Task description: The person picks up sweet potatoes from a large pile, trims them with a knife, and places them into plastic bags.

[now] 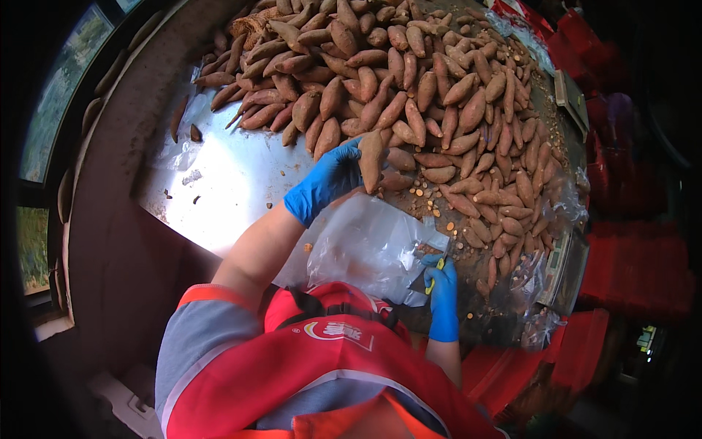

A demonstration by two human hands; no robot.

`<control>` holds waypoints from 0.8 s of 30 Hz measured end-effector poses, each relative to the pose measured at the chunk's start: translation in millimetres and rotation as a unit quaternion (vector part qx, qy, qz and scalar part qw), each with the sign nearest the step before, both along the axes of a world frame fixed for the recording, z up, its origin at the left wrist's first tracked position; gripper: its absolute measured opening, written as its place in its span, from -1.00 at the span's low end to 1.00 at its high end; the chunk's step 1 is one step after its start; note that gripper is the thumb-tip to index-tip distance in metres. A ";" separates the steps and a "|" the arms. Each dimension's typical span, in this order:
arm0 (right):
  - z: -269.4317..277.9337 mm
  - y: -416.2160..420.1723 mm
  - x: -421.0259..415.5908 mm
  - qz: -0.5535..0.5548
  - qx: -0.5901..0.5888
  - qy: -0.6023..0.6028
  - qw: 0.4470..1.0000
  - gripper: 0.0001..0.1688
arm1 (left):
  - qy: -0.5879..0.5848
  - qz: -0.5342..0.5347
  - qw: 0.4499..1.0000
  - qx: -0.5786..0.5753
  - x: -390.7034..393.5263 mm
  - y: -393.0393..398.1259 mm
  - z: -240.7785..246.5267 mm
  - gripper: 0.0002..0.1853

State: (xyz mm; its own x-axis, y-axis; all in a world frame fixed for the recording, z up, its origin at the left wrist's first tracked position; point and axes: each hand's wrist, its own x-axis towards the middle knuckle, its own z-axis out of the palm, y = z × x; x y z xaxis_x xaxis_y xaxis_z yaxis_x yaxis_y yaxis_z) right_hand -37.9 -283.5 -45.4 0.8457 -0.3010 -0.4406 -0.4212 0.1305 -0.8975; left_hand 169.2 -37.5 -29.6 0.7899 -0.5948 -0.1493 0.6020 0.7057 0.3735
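My left hand (332, 174), in a blue glove, reaches over the table and grips a sweet potato (372, 160) by its side, near the front of a large heap of sweet potatoes (351, 77). My right hand (444, 282), also gloved in blue, is closed around the yellow-green handle of a knife (433, 275) low at the right; its blade is partly hidden. Clear plastic bags (362, 241) lie between my hands along the table edge. Small cut slices of sweet potato (429, 202) are scattered right of my left hand.
Bare shiny metal table top (219, 186) shows at the left. A scale (565, 269) stands at the right edge, with crumpled plastic (529, 280) beside it. Red crates (630, 269) stand beyond. Netting (252, 26) lies at the back. A window (60, 99) is at the far left.
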 end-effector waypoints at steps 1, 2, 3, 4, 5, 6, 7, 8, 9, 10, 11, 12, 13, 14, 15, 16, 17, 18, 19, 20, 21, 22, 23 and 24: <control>0.4 2.7 1.9 0.016 -0.030 -0.048 0.998 -0.70 | 0.049 -0.025 0.997 -0.060 -15.9 -3.8 6.8 -0.55; 3.3 7.8 9.6 0.033 -0.060 -0.095 0.993 -0.70 | 0.076 -0.056 0.993 -0.072 -27.6 -5.3 -1.3 -0.52; 6.8 13.2 16.4 0.047 -0.091 -0.140 0.985 -0.70 | 0.103 -0.090 0.987 -0.084 -40.5 -7.9 -9.3 -0.50; 9.3 19.5 24.6 0.042 -0.069 -0.146 0.986 -0.71 | 0.087 -0.087 0.992 0.023 -57.3 -12.2 4.2 -0.50; 15.0 27.0 34.5 0.039 -0.048 -0.155 0.986 -0.72 | -0.034 -0.074 0.994 0.069 -67.6 -18.0 9.2 -0.52; 26.3 33.4 43.1 0.079 -0.137 -0.180 0.971 -0.74 | -0.060 -0.098 0.990 0.079 -75.2 -20.7 11.2 -0.54; 41.4 40.2 50.8 0.119 -0.225 -0.203 0.946 -0.75 | -0.087 -0.121 0.985 0.089 -82.2 -23.3 13.9 -0.55; 51.7 45.2 54.6 0.159 -0.309 -0.225 0.910 -0.76 | -0.075 -0.109 0.985 0.112 -91.0 -27.4 19.3 -0.57; 55.9 49.4 56.0 0.164 -0.346 -0.223 0.896 -0.77 | -0.064 -0.095 0.984 0.138 -98.7 -30.5 26.3 -0.58; 58.8 52.6 56.1 0.170 -0.382 -0.221 0.881 -0.78 | -0.054 -0.082 0.982 0.163 -104.4 -32.5 32.2 -0.59; 61.3 54.3 56.2 0.175 -0.418 -0.218 0.865 -0.79 | -0.054 -0.086 0.979 0.179 -108.1 -32.8 36.8 -0.63; 63.4 55.7 57.5 0.167 -0.424 -0.226 0.861 -0.79 | -0.054 -0.088 0.975 0.197 -111.5 -30.9 40.9 -0.66; 60.9 55.1 56.0 0.174 -0.419 -0.217 0.864 -0.80 | -0.054 -0.089 0.971 0.214 -114.3 -28.9 42.9 -0.68; 55.5 53.8 54.1 0.180 -0.414 -0.208 0.867 -0.81 | -0.107 -0.097 0.965 0.220 -116.4 -27.1 34.3 -0.67; 51.2 52.2 52.6 0.189 -0.410 -0.200 0.870 -0.81 | -0.102 -0.101 0.964 0.222 -118.8 -26.5 35.2 -0.65; 49.7 50.7 52.5 0.194 -0.423 -0.174 0.868 -0.82 | -0.097 -0.104 0.964 0.225 -121.2 -26.2 36.7 -0.63; 48.9 48.0 53.5 0.199 -0.436 -0.149 0.865 -0.82 | -0.092 -0.107 0.963 0.228 -123.7 -26.0 38.9 -0.61; 47.1 42.5 55.0 0.203 -0.450 -0.124 0.861 -0.83 | -0.152 -0.107 0.965 0.185 -127.4 -26.2 46.0 -0.60; 9.1 17.0 55.9 0.194 -0.512 -0.086 0.832 -0.84 | -0.214 -0.110 0.960 0.143 -131.0 -25.8 57.9 -0.58; 0.2 2.5 48.1 0.155 -0.357 -0.045 0.920 -0.82 | -0.272 -0.109 0.951 0.101 -134.1 -23.1 63.6 -0.56; -0.7 -9.8 42.2 0.115 -0.194 -0.005 0.974 -0.79 | -0.220 -0.069 0.971 0.069 -130.7 -25.6 64.4 -0.54; 1.0 -12.3 35.5 0.117 -0.157 -0.019 0.980 -0.78 | -0.162 -0.028 0.986 0.042 -127.9 -27.1 64.8 -0.53; 5.3 -13.1 29.6 0.119 -0.119 -0.033 0.985 -0.78 | -0.103 0.013 0.994 0.013 -123.6 -29.1 65.1 -0.51; 10.8 -11.3 23.9 0.114 -0.081 -0.049 0.989 -0.77 | -0.032 0.035 0.997 -0.060 -115.5 -33.2 60.7 -0.48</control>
